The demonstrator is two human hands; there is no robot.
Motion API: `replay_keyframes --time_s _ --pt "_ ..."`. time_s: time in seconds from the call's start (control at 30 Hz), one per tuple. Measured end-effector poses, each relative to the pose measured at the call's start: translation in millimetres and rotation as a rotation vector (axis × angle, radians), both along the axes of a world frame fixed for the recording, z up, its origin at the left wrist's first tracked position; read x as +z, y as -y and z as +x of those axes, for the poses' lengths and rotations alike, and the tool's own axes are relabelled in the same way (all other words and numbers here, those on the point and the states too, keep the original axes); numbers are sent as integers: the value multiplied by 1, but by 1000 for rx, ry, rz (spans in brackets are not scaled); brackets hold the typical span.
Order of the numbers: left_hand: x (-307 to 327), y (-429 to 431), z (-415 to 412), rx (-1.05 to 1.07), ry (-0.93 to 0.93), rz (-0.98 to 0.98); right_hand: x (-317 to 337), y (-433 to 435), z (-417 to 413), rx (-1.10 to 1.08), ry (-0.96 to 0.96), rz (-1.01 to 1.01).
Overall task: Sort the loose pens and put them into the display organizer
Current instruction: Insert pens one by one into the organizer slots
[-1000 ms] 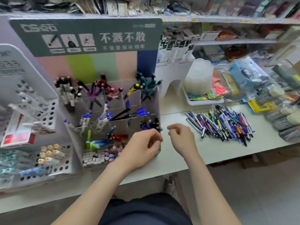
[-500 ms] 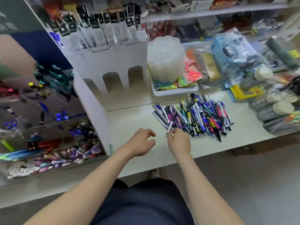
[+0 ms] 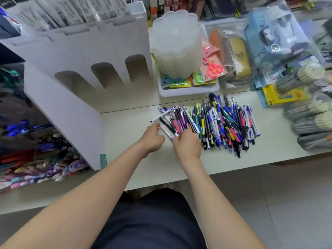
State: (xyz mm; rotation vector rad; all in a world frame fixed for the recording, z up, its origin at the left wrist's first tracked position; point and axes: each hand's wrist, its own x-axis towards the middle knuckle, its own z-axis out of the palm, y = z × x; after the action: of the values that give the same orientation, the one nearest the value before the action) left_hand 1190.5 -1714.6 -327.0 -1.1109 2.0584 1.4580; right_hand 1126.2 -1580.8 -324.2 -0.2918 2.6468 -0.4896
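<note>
White tabletop (image 3: pixel 125 130) carries nearly all of the work left to do. The loose pens (image 3: pixel 222 123) lie in one wide, mixed heap at the middle right: blue, black, pink, yellow and teal barrels lie jumbled together, and we see no separate groups laid out beside them. One white-and-blue pen (image 3: pixel 164 114) lies crosswise on the heap's far left corner. The display organizer (image 3: pixel 36 141) stands well apart at the left edge, behind the slanted side of a white cardboard stand (image 3: pixel 80 72). Its clear compartments already hold coloured pens, though blur keeps us from telling which kinds. We judge the task as early or mid-way, with sorting under way and most of the heap waiting.

Our left hand (image 3: pixel 152 139) has loosely curled fingers, and a fingertip reaches the end of a white pen at the heap's left edge. We see nothing held in it. Our right hand (image 3: pixel 187 146) sits just beside it, with fingers bent down onto the near ends of several pens. The back of the hand hides whether they pinch one or only press, so we cannot tell.

Compared with half a second ago, the left hand has moved from the bare table up to the pens, while the right hand has gone further into the heap's corner. The view has also swung right, so the organizer now shows only at the frame's left edge. A second ago both hands were at the organizer's front.
</note>
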Motion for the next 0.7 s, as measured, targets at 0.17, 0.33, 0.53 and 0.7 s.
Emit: replay_keyframes --time_s 0.17,0.33,0.53,0.7 --pt "-14 7 -14 -58 -56 -327 -2 8 -10 217 -18 142" --pt "-13 13 -37 -64 -73 -688 -20 2 2 299 -23 182" --pt "-26 27 -53 -197 64 -691 -23 -3 -4 334 -3 140" --pt "-23 21 -47 -243 19 -650 -19 -2 -12 295 -46 32"
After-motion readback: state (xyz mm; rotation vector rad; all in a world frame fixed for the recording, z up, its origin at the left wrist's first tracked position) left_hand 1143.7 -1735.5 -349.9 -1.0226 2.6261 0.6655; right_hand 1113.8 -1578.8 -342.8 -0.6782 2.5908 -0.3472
